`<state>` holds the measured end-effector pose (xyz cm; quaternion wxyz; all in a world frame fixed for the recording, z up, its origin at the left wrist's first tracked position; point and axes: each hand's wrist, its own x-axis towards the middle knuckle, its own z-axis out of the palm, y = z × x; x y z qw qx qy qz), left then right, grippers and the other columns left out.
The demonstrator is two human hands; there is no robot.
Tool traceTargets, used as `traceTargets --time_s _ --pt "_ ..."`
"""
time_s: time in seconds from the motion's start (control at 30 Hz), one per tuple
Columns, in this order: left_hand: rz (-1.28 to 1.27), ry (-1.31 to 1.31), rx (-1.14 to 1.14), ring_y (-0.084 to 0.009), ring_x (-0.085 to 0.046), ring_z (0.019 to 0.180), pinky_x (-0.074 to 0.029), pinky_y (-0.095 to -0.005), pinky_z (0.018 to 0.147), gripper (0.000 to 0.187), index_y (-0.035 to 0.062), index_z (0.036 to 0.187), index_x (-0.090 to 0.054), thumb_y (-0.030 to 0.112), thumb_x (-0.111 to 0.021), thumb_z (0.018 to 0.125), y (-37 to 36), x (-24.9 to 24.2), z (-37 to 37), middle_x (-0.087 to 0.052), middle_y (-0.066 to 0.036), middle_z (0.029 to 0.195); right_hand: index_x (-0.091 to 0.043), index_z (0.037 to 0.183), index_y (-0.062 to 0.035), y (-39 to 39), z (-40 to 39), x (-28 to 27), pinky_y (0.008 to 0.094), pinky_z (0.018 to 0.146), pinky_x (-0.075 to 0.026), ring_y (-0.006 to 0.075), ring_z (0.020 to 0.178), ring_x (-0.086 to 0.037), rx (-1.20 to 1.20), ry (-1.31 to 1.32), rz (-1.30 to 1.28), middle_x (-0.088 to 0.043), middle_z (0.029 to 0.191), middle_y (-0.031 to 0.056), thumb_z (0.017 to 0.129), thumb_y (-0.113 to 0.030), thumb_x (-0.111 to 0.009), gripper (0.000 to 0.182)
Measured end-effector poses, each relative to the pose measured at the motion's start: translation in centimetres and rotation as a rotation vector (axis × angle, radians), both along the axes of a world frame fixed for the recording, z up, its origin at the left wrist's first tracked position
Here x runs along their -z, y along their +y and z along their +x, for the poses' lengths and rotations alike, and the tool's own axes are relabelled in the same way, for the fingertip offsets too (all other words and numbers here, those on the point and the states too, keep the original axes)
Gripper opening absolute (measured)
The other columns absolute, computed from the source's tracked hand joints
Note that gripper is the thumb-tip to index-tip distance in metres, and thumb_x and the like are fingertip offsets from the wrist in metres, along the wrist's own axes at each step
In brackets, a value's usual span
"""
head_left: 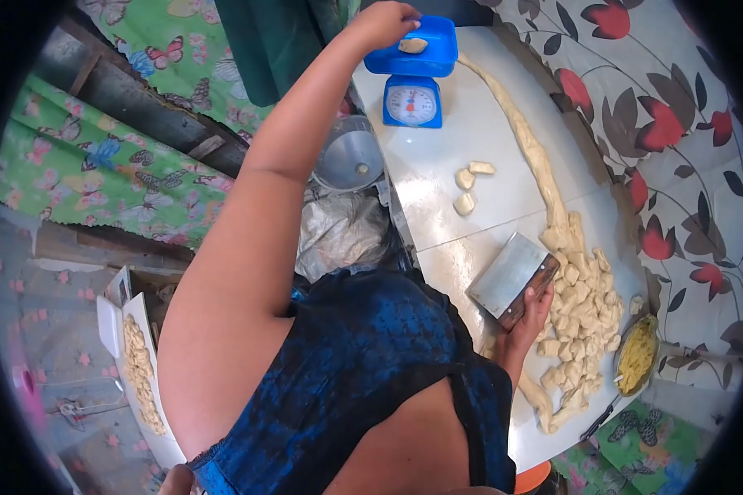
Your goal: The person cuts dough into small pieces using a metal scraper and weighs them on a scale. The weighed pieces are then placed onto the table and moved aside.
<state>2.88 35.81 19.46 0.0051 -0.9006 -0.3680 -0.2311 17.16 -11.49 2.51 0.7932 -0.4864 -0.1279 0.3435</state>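
My left hand [388, 23] reaches over the blue pan [439, 56] of a kitchen scale [411, 103], its fingers loosely bent and apart. One piece of dough [413, 46] lies in the pan just below the fingertips, and I see nothing in the hand. My right hand [530, 318] is closed round the dark wooden handle of a dough scraper [508, 276], whose wide metal blade points left. Right beside it is a heap of cut dough pieces [586, 301]. A long rope of dough [528, 148] runs from that heap toward the scale.
A few dough pieces [465, 179] lie on the white tabletop [437, 148]. Near the right edge sit a bowl of yellow filling [636, 363] and a dark-handled tool [598, 422]. A clear plastic tub [351, 157] stands left of the table; more dough pieces [140, 371] fill a tray behind my left arm.
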Motion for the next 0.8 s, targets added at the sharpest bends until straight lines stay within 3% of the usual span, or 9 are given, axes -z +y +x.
traceTargets --time_s 0.1,0.17,0.23,0.3,0.37,0.47,0.57,0.7,0.8 --pt "-0.252 -0.229 0.107 -0.0291 -0.064 0.090 -0.049 -0.0325 0.073 0.043 0.0041 0.114 -0.062 0.019 -0.070 0.075 -7.0 -3.0 -0.4 -0.061 -0.019 0.115 -0.036 0.133 -0.0062 0.1 -0.1 0.2 0.0336 0.095 -0.042 0.0203 0.111 -0.052 0.001 -0.006 0.027 -0.050 0.125 0.0092 0.086 -0.011 -0.053 0.050" --pt "-0.180 -0.335 0.356 -0.0215 -0.064 0.083 -0.050 -0.0324 0.077 0.030 0.0083 0.107 -0.066 0.027 -0.063 0.084 -10.7 -2.3 -0.2 -0.068 -0.010 0.098 -0.036 0.133 -0.0052 0.1 -0.1 -0.1 0.0339 0.097 -0.041 0.0202 0.112 -0.051 0.005 0.025 0.013 -0.050 0.125 0.0093 0.085 -0.008 -0.054 0.051" --pt "-0.570 -0.310 0.455 -0.0205 -0.062 0.079 -0.049 -0.0310 0.074 0.032 0.0073 0.108 -0.066 0.029 -0.063 0.085 -14.5 -0.6 -0.4 -0.067 -0.009 0.096 -0.037 0.133 -0.0041 0.1 -0.2 -0.3 0.0341 0.098 -0.039 0.0200 0.113 -0.050 0.008 0.055 -0.002 -0.050 0.125 0.0095 0.084 -0.006 -0.055 0.051" --pt "-0.500 -0.132 0.740 -0.0207 -0.062 0.079 -0.049 -0.0312 0.072 0.032 0.0062 0.107 -0.065 0.028 -0.064 0.084 -16.2 2.8 0.1 -0.067 -0.009 0.093 -0.037 0.133 -0.0042 0.1 -0.1 -0.4 0.0339 0.098 -0.039 0.0200 0.113 -0.050 0.004 0.034 -0.018 -0.049 0.125 0.0092 0.084 -0.006 -0.055 0.052" --pt "-0.745 0.083 0.716 -0.0193 -0.062 0.083 -0.048 -0.0308 0.075 0.029 0.0039 0.106 -0.065 0.025 -0.063 0.086 -18.1 5.1 0.3 -0.067 -0.009 0.092 -0.037 0.133 -0.0043 0.1 -0.2 -0.4 0.0338 0.099 -0.039 0.0200 0.113 -0.050 0.014 0.043 -0.025 -0.049 0.126 0.0092 0.084 -0.006 -0.055 0.052" --pt "-0.800 0.023 0.653 -0.0188 -0.063 0.084 -0.048 -0.0317 0.074 0.030 0.0032 0.104 -0.065 0.026 -0.064 0.085 -18.5 9.3 1.3 -0.067 -0.009 0.093 -0.036 0.133 -0.0043 0.1 -0.3 -0.7 0.0338 0.099 -0.039 0.0202 0.113 -0.050 0.023 0.065 -0.017 -0.049 0.126 0.0092 0.084 -0.006 -0.055 0.053" --pt "-0.778 -0.103 0.551 -0.0204 -0.063 0.083 -0.048 -0.0325 0.073 0.030 0.0031 0.103 -0.065 0.027 -0.065 0.084 -17.8 11.5 2.2 -0.067 -0.010 0.092 -0.036 0.134 -0.0042 0.1 -0.2 -0.4 0.0340 0.099 -0.039 0.0206 0.114 -0.049 0.017 0.071 0.006 -0.049 0.127 0.0094 0.084 -0.006 -0.055 0.054" --pt "-0.537 -0.115 0.406 -0.0293 -0.058 0.097 -0.045 -0.0356 0.084 0.038 0.0054 0.108 -0.064 0.024 -0.071 0.076 -16.8 13.7 3.0 -0.061 -0.014 0.104 -0.035 0.135 -0.0039 0.1 -0.3 -0.5 0.0344 0.098 -0.039 0.0210 0.114 -0.049 0.016 0.058 -0.019 -0.049 0.127 0.0095 0.084 -0.006 -0.056 0.055" --pt "-0.548 -0.059 0.342 -0.0310 -0.054 0.104 -0.043 -0.0375 0.090 0.044 0.0072 0.112 -0.062 0.024 -0.073 0.073 -16.3 14.6 3.3 -0.057 -0.016 0.110 -0.034 0.136 -0.0058 0.0 -0.1 0.1 0.0341 0.101 -0.037 0.0214 0.116 -0.048 -0.034 -0.008 -0.043 -0.048 0.129 0.0097 0.085 -0.012 -0.055 0.056"
